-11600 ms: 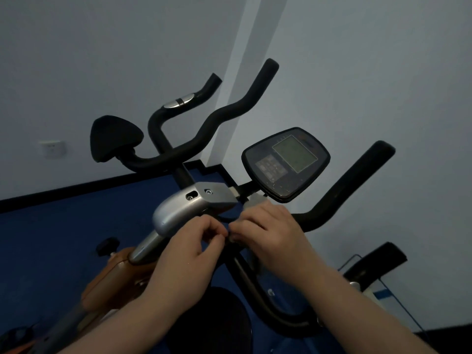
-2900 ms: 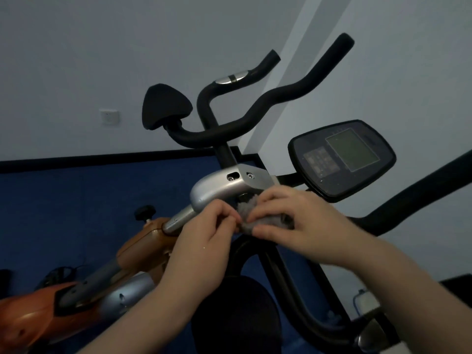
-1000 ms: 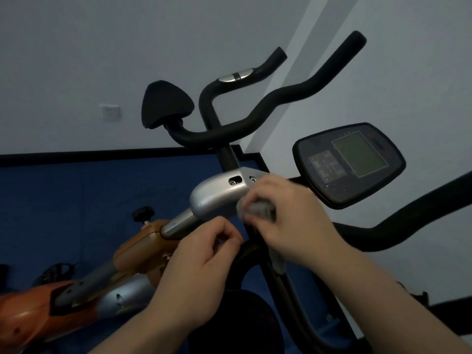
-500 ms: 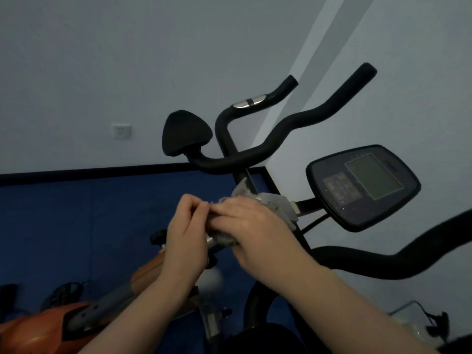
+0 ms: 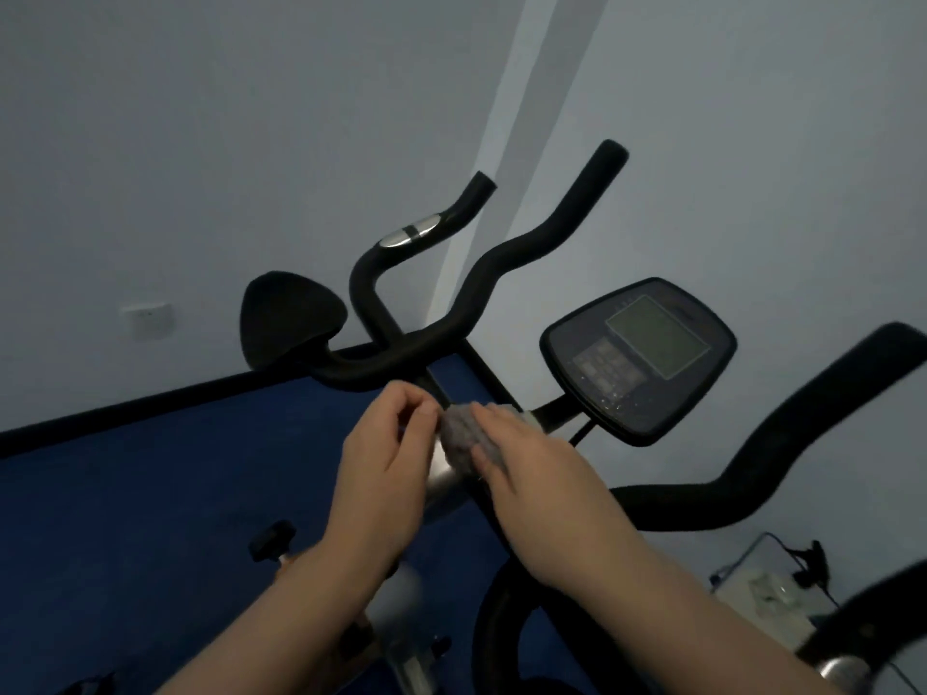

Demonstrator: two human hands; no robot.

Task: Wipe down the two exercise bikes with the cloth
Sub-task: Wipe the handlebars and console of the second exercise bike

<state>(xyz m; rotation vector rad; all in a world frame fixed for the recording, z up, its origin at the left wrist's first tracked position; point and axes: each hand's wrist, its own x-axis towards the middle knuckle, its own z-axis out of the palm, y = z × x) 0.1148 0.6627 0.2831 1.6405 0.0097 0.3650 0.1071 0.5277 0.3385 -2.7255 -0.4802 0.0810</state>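
The grey cloth [image 5: 464, 436] looks soft and light to us, best kept bunched under the fingers. Our right hand [image 5: 521, 459] presses it onto the silver stem housing [image 5: 444, 481], fingers curled over it. Just left of those fingers, our left hand [image 5: 389, 456] pinches its edge, fingers narrow.

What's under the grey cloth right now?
The grey cloth lies over the silver stem housing; part of it shows just below, between the left hand and right hand. The housing's top and its screws are covered by cloth and hands.
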